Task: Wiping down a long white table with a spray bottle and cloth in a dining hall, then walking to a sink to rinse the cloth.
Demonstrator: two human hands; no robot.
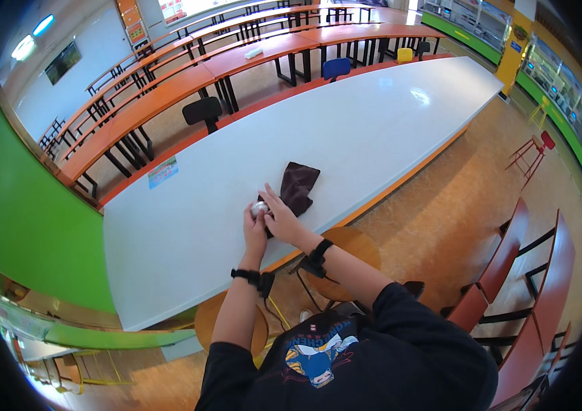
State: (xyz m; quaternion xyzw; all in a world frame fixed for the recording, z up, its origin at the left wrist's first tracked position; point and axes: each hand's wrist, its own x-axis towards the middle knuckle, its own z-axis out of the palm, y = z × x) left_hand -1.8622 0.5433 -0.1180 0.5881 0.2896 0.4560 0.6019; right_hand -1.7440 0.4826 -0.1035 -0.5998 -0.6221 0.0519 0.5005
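Note:
A shiny silver round object (259, 208), too small to identify exactly, sits between my two hands over the white tabletop (183, 246). My left hand (255, 228) curls around its near left side, thumb against it. From the right, my right hand (281, 220) presses on it with the thumb and palm side, its fingers stretched out past it. A crumpled dark brown cloth (299, 186) lies just beyond my right hand. More dark material (269, 234) shows beneath and between the hands; whether it joins the cloth is hidden.
Round wooden stools (355, 249) stand at the table's near edge. A printed sheet (163, 172) lies at the far left edge. Black (202, 110) and blue chair backs (336, 68) rise beyond. A green partition (39, 216) borders the left end.

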